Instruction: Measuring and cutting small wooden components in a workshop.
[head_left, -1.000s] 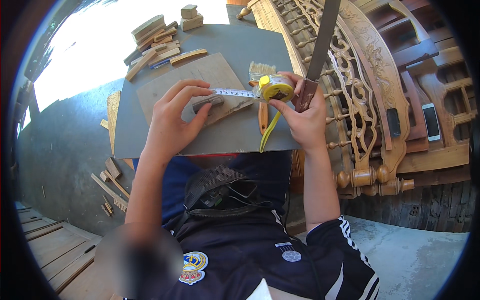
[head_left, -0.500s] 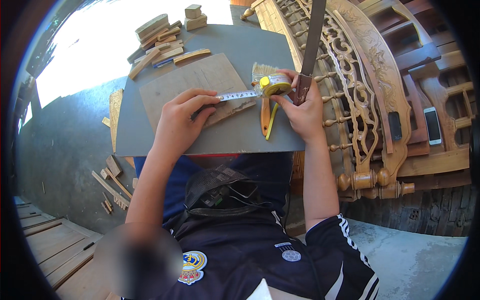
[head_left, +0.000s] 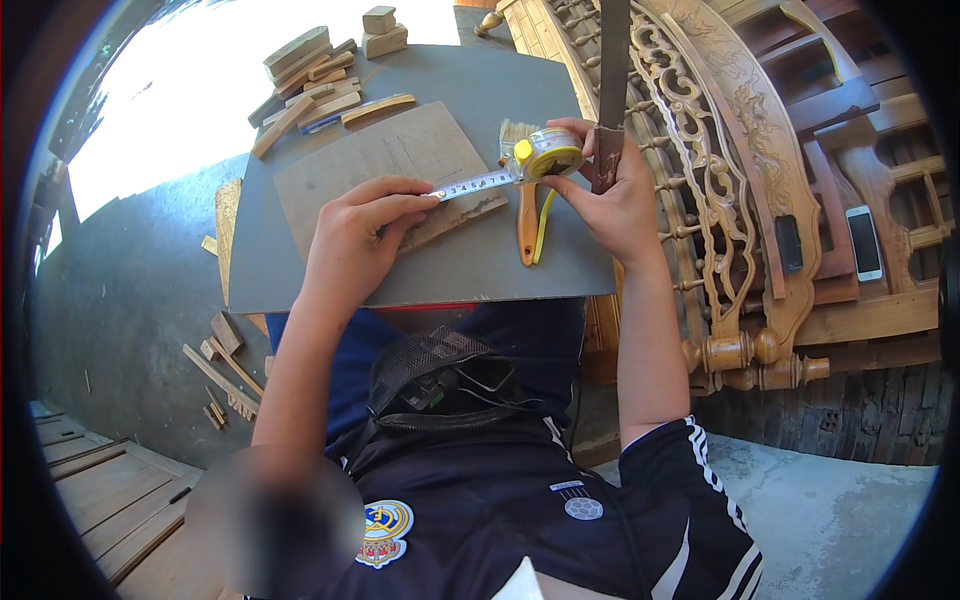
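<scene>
My right hand [head_left: 622, 205] grips a tape measure [head_left: 552, 153] with a clear and yellow case. A long dark flat bar [head_left: 612, 70] with a brown lower end is held upright in the same hand; its kind is not clear. From the case a short white length of blade [head_left: 475, 186] runs left to my left hand [head_left: 365, 230], whose thumb and fingers pinch its end. Below the blade lies a flat wooden board [head_left: 390, 150] with faint lines on it. A paintbrush [head_left: 527, 225] with a wooden handle lies under the tape case, beside a thin yellow strip [head_left: 544, 228].
The grey table [head_left: 500, 85] carries a pile of wood offcuts [head_left: 318, 95] at far left. Carved wooden furniture parts [head_left: 735, 150] stand close on the right, with a white phone [head_left: 864, 243] on them. Wood scraps [head_left: 225, 360] lie on the floor at left.
My right hand, with the tape measure and dark bar, has shifted slightly. The left hand still pinches the blade's end, and the drawn length looks about the same.
</scene>
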